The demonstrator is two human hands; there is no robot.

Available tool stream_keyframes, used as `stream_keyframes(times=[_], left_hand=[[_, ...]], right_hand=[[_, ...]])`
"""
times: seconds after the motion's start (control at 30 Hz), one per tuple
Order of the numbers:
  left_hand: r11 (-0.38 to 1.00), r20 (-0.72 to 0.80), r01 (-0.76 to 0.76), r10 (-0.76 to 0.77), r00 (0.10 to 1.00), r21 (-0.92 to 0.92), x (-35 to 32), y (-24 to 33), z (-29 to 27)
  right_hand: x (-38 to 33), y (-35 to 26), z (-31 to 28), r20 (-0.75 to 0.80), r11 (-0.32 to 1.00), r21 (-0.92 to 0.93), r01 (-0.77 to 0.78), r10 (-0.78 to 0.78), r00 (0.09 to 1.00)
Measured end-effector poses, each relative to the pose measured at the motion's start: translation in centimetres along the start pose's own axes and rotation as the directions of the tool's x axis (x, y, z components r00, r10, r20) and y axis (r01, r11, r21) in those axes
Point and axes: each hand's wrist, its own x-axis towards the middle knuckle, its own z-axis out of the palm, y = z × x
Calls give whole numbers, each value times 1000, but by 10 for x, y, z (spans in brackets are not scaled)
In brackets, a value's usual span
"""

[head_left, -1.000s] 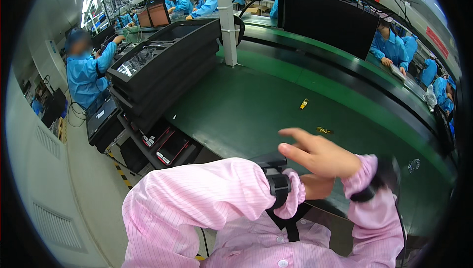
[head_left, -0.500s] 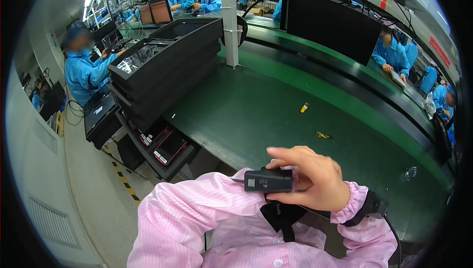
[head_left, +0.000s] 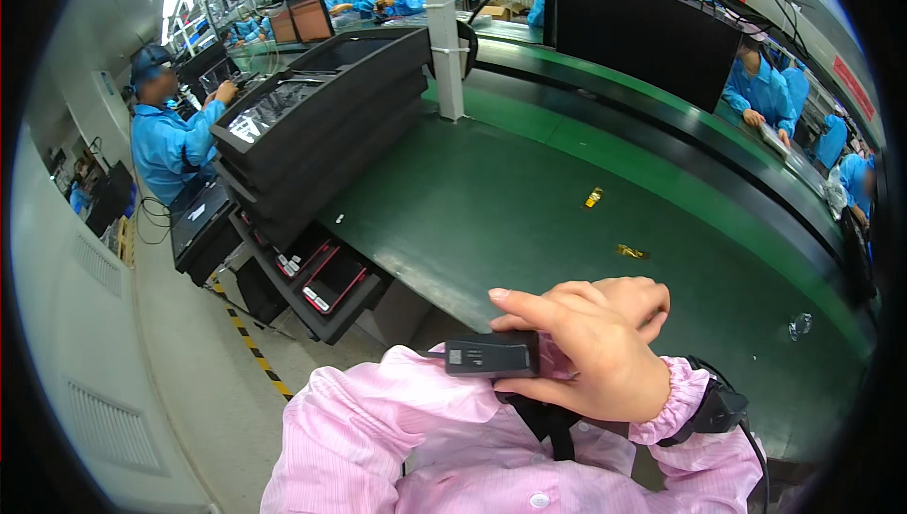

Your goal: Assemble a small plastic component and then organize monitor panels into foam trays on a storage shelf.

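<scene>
My left forearm, in a pink striped sleeve (head_left: 378,410), lies bent across my front. At its wrist sits a small black box-shaped device (head_left: 491,355) with a pale label. My right hand (head_left: 605,353) reaches over that wrist, its thumb below the device and its forefinger above, gripping it at its right end. My left hand is largely hidden behind the right one, and its fingers cannot be made out clearly. On my right wrist is a similar black device (head_left: 723,408) with a cable.
Black trays (head_left: 321,127) are stacked at the left on the green bench (head_left: 491,193). Red-edged devices (head_left: 333,280) lie on a lower shelf. Two yellow tape pieces, one nearer (head_left: 631,251), and clear plastic (head_left: 800,327) lie on the bench. A person in blue (head_left: 175,127) works at left.
My right hand has moved slightly left with the black device and leans further over the left wrist. The view has shifted a little. The person at left has raised a hand.
</scene>
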Motion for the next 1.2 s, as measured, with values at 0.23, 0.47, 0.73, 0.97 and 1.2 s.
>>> stream_keyframes(times=[0.23,0.47,0.73,0.97,1.2], left_hand=[[565,363,-445,259,895,695,-7,-13,40],[617,358,-343,105,928,708,-23,-73,3],[703,-72,-93,201,977,705,30,-124,-29],[637,-2,48,-72,997,769,44,-209,-85],[891,-29,111,-109,994,441,68,-188,-33]], right_hand=[[-14,-4,-2,62,978,-142,-151,161,985],[-15,15,3,37,926,257,-277,277,960],[-83,145,-60,-278,558,-717,-418,320,906],[-68,180,-95,-257,437,-700,-565,584,770],[-65,218,-47,2,728,-354,-587,629,778]])
